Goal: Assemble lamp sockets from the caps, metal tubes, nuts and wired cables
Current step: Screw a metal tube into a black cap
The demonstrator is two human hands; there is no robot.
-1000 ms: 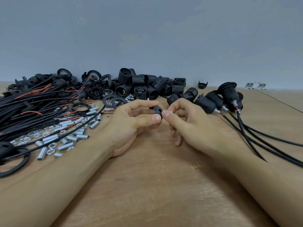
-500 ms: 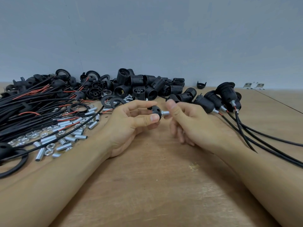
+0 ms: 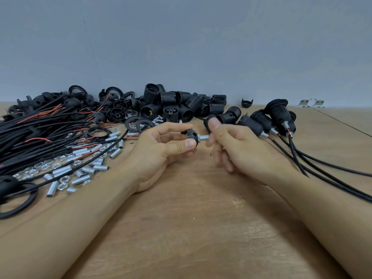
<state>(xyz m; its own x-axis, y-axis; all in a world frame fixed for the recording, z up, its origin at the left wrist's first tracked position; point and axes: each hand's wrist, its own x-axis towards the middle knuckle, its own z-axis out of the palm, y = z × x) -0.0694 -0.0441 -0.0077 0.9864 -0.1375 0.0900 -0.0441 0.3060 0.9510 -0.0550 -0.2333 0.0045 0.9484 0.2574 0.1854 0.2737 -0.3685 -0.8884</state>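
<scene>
Here, in the head view, the left hand (image 3: 161, 152) pinches a black cap (image 3: 191, 136) between thumb and fingers (image 3: 182, 145), held above the tabletop (image 3: 201, 228) at centre. A metal tube (image 3: 204, 137) sticks out of the cap toward 3 o'clock, its far end gripped by the fingertips of the right hand (image 3: 239, 150), so both hands are closed on the one part.

The likely trouble is the thread: if the tube goes in crooked it could bind or strip the plastic, and a loose pinch could let the small cap spin or drop.

No containers are here; everything lies loose. Wired cables (image 3: 40, 133) sprawl at 9 o'clock, spare tubes and nuts (image 3: 66, 170) at 8 o'clock, socket bodies (image 3: 177, 105) at 12 o'clock, finished sockets (image 3: 267, 119) at 2 o'clock.
</scene>
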